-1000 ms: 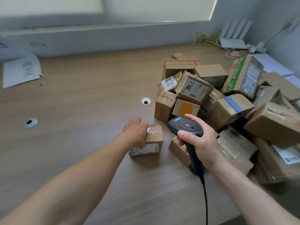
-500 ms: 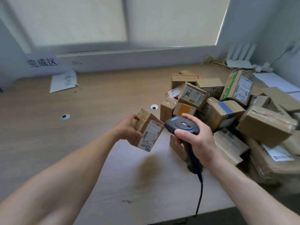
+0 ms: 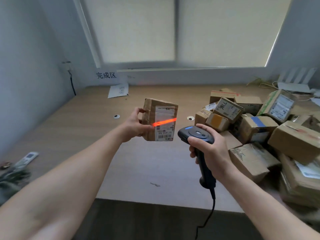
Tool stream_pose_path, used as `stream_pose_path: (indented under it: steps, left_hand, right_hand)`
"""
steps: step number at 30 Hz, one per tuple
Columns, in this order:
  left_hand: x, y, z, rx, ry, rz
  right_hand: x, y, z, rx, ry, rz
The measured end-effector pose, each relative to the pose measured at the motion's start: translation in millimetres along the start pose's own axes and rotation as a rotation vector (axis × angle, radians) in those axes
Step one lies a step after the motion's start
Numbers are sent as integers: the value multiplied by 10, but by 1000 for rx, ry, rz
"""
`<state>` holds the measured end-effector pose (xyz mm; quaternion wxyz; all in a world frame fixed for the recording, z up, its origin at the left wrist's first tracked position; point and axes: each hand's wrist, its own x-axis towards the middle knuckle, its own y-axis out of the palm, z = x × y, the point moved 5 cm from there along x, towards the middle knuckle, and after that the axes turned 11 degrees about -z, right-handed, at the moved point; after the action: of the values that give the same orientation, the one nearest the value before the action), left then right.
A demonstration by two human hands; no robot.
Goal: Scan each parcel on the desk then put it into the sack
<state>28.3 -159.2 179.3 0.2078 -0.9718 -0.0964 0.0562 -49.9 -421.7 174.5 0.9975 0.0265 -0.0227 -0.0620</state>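
My left hand (image 3: 134, 124) grips a small cardboard parcel (image 3: 161, 119) by its left edge and holds it upright above the desk, with the white shipping label facing me. A red scan line crosses the label slantwise. My right hand (image 3: 210, 149) grips the handle of a black barcode scanner (image 3: 195, 135), whose head points at the parcel from its lower right. A pile of several cardboard parcels (image 3: 256, 129) covers the right part of the desk. No sack is in view.
The wooden desk (image 3: 86, 129) carries a sheet of paper (image 3: 118, 90) at the back, a remote control (image 3: 28, 158) at the left edge and a white router (image 3: 294, 82) at the back right. The scanner's cable (image 3: 208, 215) hangs over the front edge.
My left hand has lifted the small parcel off the desk and turned its label upright toward me. The scanner's red line has come on across the label. The view has tilted up.
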Motion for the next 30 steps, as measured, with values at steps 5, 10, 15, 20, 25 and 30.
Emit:
stream_pose_path:
  steps: [5, 10, 15, 20, 25, 30]
  left_hand:
    - [-245, -425, -20, -31, 7, -91]
    - [-459, -865, 28, -49, 10, -145]
    - [-614, -1363, 160, -75, 8, -174]
    - [-743, -1877, 323, -103, 20, -208]
    - [-814, -2411, 557, -122, 11, -258]
    - [-908, -2915, 810, -150, -1, -288]
  right_hand:
    - [-215, 252, 38, 13, -6, 60]
    - [-398, 581, 100, 40, -2, 122]
    - [-587, 994, 188, 47, -9, 164]
    - [-783, 1460, 213, 51, 1, 194]
    - [-960, 1934, 203, 42, 2, 230]
    - [-1141, 2426, 182, 35, 2, 267]
